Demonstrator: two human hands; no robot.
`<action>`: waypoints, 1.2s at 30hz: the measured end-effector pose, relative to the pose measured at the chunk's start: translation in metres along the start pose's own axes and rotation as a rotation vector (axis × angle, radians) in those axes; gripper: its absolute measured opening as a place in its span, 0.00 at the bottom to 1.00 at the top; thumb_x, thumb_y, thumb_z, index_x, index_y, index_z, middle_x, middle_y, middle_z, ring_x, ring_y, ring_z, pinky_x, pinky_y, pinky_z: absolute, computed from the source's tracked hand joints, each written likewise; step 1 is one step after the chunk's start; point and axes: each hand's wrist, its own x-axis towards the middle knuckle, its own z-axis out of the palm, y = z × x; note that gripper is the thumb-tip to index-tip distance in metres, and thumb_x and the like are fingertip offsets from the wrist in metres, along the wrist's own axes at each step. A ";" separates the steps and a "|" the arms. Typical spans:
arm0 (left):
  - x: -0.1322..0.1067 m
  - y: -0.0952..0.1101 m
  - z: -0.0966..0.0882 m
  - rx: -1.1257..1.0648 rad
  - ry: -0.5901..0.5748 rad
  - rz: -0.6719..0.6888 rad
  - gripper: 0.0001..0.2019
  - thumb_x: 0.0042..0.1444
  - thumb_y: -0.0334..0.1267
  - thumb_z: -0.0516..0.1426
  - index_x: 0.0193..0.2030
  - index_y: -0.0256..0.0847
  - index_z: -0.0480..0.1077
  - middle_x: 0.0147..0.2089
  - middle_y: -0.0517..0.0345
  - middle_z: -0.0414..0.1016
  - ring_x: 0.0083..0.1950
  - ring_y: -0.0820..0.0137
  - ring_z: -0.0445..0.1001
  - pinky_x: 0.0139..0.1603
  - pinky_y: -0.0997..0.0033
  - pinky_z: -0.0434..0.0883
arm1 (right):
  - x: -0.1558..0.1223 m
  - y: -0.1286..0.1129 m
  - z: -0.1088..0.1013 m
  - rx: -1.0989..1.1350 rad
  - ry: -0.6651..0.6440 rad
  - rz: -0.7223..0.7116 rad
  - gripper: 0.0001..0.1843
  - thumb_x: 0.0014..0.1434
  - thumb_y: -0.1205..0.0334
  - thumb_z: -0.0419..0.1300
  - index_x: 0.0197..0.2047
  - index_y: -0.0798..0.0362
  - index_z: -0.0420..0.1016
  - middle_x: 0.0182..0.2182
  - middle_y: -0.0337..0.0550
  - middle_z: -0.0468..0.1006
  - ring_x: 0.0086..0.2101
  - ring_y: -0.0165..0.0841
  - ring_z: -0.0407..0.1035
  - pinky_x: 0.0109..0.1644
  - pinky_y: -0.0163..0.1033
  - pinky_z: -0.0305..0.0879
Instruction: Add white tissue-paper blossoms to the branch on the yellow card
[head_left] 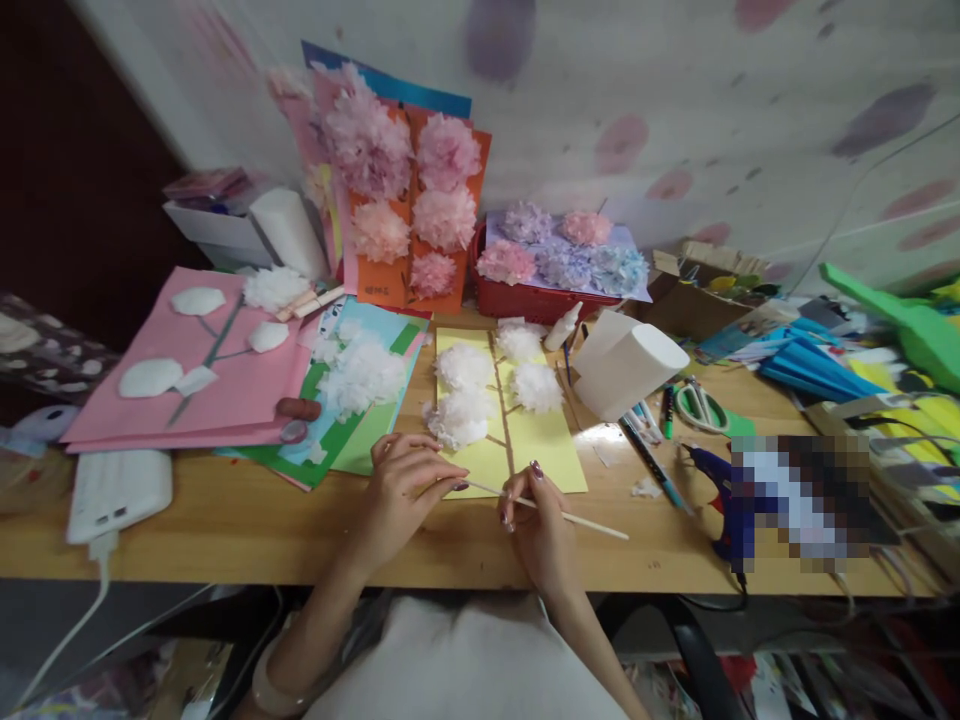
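A thin pale stick (596,526) slants across in front of me, just over the near edge of a yellow sheet (551,455). My right hand (541,520) is closed around its middle. At the far-left end of the stick, the thumb and fingertips of my left hand (409,485) pinch together; what sits at that tip is too small to make out. Fluffy white paper flowers (461,415) lie on the yellow sheet beside a brown drawn stem (504,410). The left hand is close to the lowest flower.
A roll of white tissue (626,365) stands right of the sheet. Markers (652,465), scissors (699,405) and a blue glue gun (724,500) lie farther right. Pink card (247,400) and a white power strip (120,495) are left. Flower pictures (420,215) lean at the back.
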 end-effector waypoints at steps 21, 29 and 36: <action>0.008 0.001 -0.026 0.258 0.131 -0.156 0.14 0.64 0.28 0.50 0.41 0.46 0.76 0.36 0.60 0.82 0.40 0.65 0.78 0.54 0.56 0.60 | -0.009 -0.006 -0.011 -0.382 -0.035 -0.198 0.16 0.65 0.45 0.60 0.43 0.49 0.78 0.25 0.41 0.77 0.27 0.34 0.75 0.33 0.35 0.73; 0.034 -0.028 -0.097 0.548 0.446 -0.126 0.04 0.58 0.36 0.61 0.34 0.44 0.79 0.33 0.57 0.83 0.35 0.63 0.78 0.45 0.59 0.67 | -0.006 -0.017 -0.016 -0.352 0.111 -0.169 0.12 0.65 0.48 0.61 0.40 0.47 0.77 0.24 0.38 0.75 0.27 0.33 0.71 0.33 0.35 0.70; 0.050 -0.035 -0.093 0.738 0.268 -0.323 0.12 0.61 0.35 0.55 0.48 0.43 0.77 0.49 0.49 0.83 0.51 0.55 0.76 0.54 0.52 0.63 | -0.008 -0.020 -0.017 -0.303 0.143 -0.098 0.13 0.64 0.45 0.62 0.40 0.45 0.77 0.25 0.36 0.74 0.28 0.31 0.69 0.36 0.32 0.69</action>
